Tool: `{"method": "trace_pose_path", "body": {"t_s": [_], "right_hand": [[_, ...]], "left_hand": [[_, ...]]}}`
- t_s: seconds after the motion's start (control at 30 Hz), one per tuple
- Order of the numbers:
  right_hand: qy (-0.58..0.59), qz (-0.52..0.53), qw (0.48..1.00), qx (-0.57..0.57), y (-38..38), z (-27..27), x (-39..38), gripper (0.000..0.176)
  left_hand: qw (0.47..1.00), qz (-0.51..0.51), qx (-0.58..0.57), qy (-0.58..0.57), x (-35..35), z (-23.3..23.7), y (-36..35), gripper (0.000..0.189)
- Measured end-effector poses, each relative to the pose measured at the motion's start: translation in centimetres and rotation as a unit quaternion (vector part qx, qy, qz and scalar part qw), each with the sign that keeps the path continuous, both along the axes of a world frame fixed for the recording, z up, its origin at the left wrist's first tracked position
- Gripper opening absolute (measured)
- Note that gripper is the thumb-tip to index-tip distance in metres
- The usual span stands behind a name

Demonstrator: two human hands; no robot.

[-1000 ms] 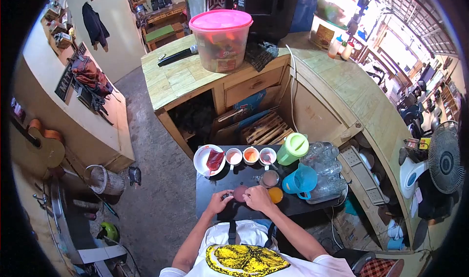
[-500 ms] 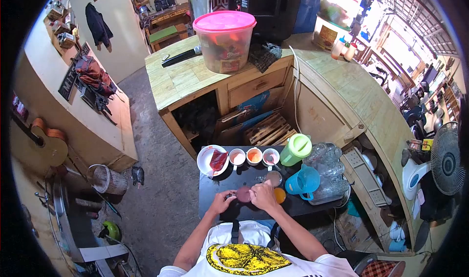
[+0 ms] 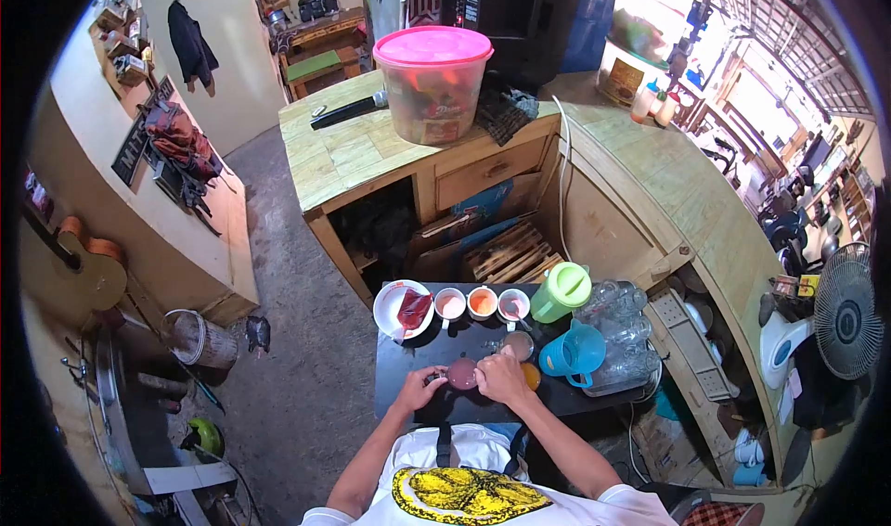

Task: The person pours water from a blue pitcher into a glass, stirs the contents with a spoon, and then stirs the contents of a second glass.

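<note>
A glass of purplish-pink drink (image 3: 462, 374) stands on the dark table in front of me. My left hand (image 3: 421, 389) is closed on the left side of that glass. On its other side, my right hand (image 3: 501, 378) is closed at the rim; what its fingers hold is hidden. Just beyond the right hand is a glass of greyish-brown drink (image 3: 519, 344), and an orange drink (image 3: 531, 376) sits by its wrist. Farther back stand three white cups (image 3: 450, 304) with pinkish and orange contents, one with a spoon. A white bowl (image 3: 390, 305) holds a dark red packet (image 3: 414, 311).
A blue jug (image 3: 568, 354) and a lidded green pitcher (image 3: 562, 292) stand to the right, beside a tray of clear glasses (image 3: 620, 327). Beyond the dark table (image 3: 394, 364) is a wooden counter (image 3: 343, 160) with a pink-lidded tub (image 3: 432, 95). A fan (image 3: 846, 313) stands far right.
My view has shifted slightly. The right hand has moved a little at the rim of the pink drink's glass; the left hand keeps its hold.
</note>
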State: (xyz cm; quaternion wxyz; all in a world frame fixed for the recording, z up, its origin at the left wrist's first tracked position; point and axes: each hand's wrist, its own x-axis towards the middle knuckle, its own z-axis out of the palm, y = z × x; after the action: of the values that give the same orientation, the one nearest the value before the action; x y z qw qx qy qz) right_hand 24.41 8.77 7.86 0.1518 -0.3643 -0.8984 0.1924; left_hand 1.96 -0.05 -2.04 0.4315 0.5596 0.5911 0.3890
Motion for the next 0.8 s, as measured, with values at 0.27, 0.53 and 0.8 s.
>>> {"method": "trace_pose_path", "body": {"t_s": [0.27,0.53,0.8], "right_hand": [[0.063,-0.013,0.998,-0.006,0.5,0.5,-0.3,0.018],[-0.009,0.04,0.998,-0.038,0.2,-0.8,-0.4,0.021],[-0.044,-0.01,0.998,-0.041,-0.3,0.1,-0.1,0.021]], "left_hand": [[1.0,-0.004,-0.027,-0.006,-0.1,0.0,0.2,0.026],[1.0,-0.01,-0.017,-0.001,-0.2,-0.6,0.2,0.029],[0.999,-0.014,-0.043,0.006,-0.3,0.1,0.0,0.03]]}}
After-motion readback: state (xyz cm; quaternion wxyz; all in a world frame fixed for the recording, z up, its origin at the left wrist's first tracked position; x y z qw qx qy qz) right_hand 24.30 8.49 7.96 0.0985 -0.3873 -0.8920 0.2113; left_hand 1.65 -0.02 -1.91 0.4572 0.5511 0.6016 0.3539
